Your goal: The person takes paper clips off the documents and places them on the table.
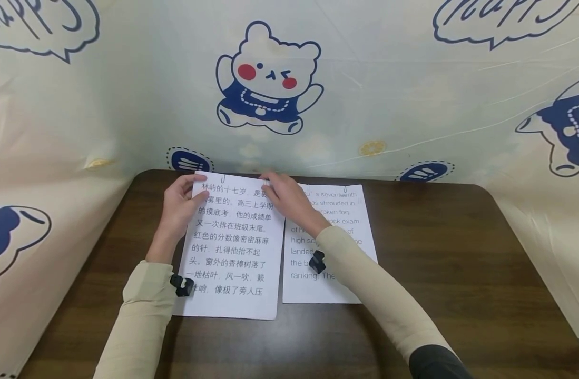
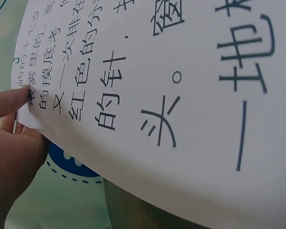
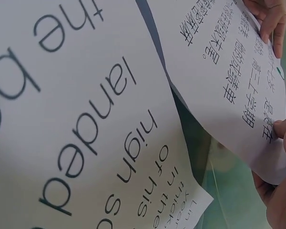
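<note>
A white sheet stack with printed Chinese text [image 1: 229,247] is held at its top by both hands. My left hand [image 1: 177,208] pinches the upper left edge, thumb on the printed face and fingers behind, as the left wrist view shows. At the upper right corner my right hand [image 1: 291,200] pinches the same stack, its thumb [image 3: 279,129] over the print. A paper clip [image 1: 223,179] sits on the top edge between the hands. Beside it on the right lies a sheet with English text [image 1: 313,287], partly hidden under my right forearm.
Both papers are over a dark brown wooden table [image 1: 436,273]. A second paper clip [image 1: 345,189] is on the English sheet's top edge. Behind the table hangs a pale curtain with a cartoon bear [image 1: 270,79]. Small black devices [image 1: 182,285] are worn at the wrists.
</note>
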### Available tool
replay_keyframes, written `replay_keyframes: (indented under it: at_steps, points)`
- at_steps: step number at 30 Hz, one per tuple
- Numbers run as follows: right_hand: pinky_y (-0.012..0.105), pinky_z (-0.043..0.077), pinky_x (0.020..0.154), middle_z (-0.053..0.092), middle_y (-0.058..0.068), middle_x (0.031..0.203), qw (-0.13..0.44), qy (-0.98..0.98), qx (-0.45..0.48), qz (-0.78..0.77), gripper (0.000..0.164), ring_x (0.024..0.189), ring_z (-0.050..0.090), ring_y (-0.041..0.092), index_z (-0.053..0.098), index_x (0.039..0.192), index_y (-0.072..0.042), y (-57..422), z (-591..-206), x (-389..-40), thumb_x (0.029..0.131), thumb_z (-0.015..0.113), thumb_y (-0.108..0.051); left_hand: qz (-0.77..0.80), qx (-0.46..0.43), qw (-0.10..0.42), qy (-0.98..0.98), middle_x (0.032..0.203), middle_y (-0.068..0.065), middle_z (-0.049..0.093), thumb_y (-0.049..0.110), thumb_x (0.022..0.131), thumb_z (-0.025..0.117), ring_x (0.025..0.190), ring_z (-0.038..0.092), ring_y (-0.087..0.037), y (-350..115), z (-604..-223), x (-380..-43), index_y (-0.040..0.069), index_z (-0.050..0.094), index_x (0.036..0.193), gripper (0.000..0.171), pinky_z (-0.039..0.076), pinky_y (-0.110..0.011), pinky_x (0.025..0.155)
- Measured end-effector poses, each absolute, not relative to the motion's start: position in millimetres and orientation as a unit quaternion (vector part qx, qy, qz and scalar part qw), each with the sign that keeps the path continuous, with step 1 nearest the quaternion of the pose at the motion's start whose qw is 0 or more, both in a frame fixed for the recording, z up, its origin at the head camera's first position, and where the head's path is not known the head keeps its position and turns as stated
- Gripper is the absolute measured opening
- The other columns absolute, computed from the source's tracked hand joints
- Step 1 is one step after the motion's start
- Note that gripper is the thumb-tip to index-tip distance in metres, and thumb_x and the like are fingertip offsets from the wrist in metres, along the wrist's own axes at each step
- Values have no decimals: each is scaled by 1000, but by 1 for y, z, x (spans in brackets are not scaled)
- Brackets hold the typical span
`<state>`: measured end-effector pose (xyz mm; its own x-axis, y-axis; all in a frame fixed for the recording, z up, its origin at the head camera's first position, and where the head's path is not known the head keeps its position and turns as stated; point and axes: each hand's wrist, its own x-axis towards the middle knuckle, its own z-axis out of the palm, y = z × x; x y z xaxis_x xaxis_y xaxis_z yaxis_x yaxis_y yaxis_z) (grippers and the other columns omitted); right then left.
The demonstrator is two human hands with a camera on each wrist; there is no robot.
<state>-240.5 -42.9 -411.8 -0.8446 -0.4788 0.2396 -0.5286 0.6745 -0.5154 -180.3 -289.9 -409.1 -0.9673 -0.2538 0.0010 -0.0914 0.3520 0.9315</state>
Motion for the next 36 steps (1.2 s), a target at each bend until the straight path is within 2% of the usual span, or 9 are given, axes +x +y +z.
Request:
replay_keyframes:
  at_steps: [9, 18, 25, 36]
  points:
    - [26, 44, 72, 67, 0, 107, 67, -911, 275, 299, 31, 82, 53, 12, 57, 127, -17, -45, -412, -240, 100, 48, -29, -559, 111, 76, -818, 139, -1, 52, 24, 93, 61, 100, 64, -17, -291, -408, -180, 23, 51, 131, 40, 56, -18, 74]
    - [23, 42, 69, 65, -2, 102, 75, -910, 268, 306, 33, 81, 51, 10, 57, 129, -18, -47, -417, -238, 100, 48, -30, -557, 115, 69, -820, 139, -1, 51, 23, 94, 60, 99, 64, -17, -292, -409, -177, 22, 50, 132, 39, 55, -18, 73]
    - [23, 40, 65, 61, -1, 85, 74, -904, 263, 329, 33, 77, 49, 12, 56, 130, -18, -49, -419, -236, 100, 48, -30, -555, 113, 73, -821, 139, -1, 51, 23, 93, 60, 100, 64, -18, -293, -411, -176, 23, 51, 132, 40, 55, -17, 74]
    - [21, 38, 60, 56, -2, 76, 74, -900, 252, 347, 33, 71, 46, 11, 55, 130, -20, -50, -422, -234, 100, 48, -31, -559, 103, 72, -819, 137, -3, 52, 19, 94, 59, 97, 63, -16, -294, -415, -176, 21, 51, 131, 38, 55, -17, 71]
